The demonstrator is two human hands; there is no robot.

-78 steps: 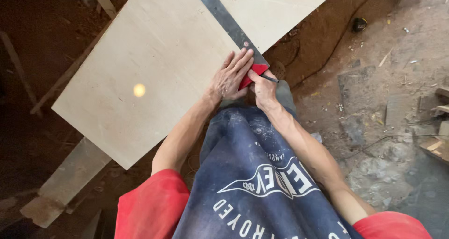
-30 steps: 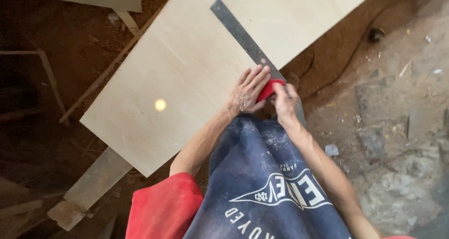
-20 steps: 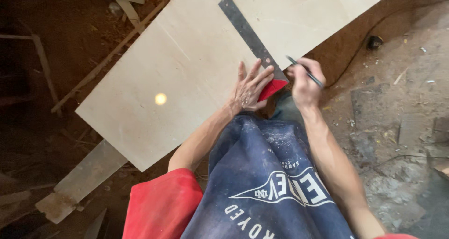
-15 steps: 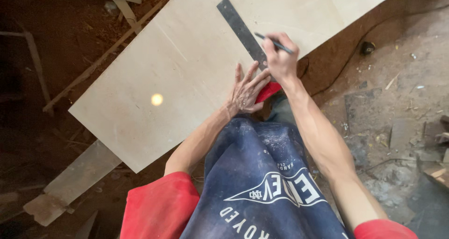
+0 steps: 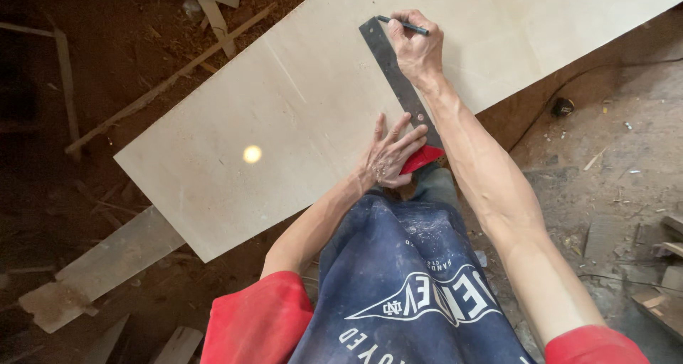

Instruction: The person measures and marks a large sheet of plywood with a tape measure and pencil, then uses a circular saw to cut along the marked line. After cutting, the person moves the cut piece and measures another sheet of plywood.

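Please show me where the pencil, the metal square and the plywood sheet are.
pencil (image 5: 404, 25), head view, middle of its shaft.
metal square (image 5: 393, 69), head view, its dark blade.
plywood sheet (image 5: 299, 101), head view, bare face.

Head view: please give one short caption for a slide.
Left hand presses a red-handled try square flat on a plywood sheet while the right hand holds a pencil at the blade's far end.

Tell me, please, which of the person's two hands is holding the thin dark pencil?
The right hand, stretched to the far end of the dark metal square blade, grips the thin dark pencil; the left hand lies flat near the square's red handle.
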